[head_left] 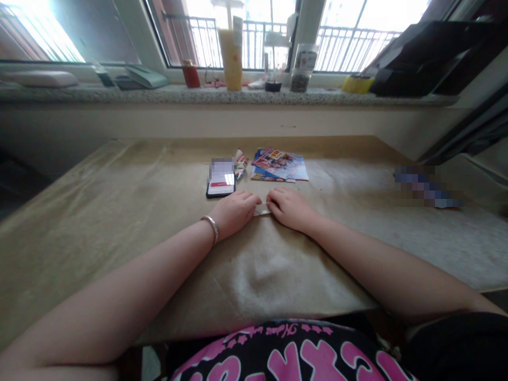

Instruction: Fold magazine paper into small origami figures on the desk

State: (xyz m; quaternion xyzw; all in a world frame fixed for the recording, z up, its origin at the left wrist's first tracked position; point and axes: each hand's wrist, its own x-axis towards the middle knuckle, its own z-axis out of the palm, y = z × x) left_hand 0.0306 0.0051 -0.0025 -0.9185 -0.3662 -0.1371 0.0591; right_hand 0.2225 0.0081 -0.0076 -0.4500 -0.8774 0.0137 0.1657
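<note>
Nothing is reading clearly: large pink letters are running across the black shirt [286, 357] at the table [119, 211]'s near edge, cut off, and print on the packets [280, 165] is blurring out.

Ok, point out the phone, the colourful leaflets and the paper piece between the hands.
phone [220, 186]: head view, middle of its screen.
colourful leaflets [280, 164]: head view, middle of the top sheet.
paper piece [262, 210]: head view, its exposed middle strip.

Small pale paper slip [262, 210] flat on brown table [119, 211], both ends covered, only middle visible
</note>
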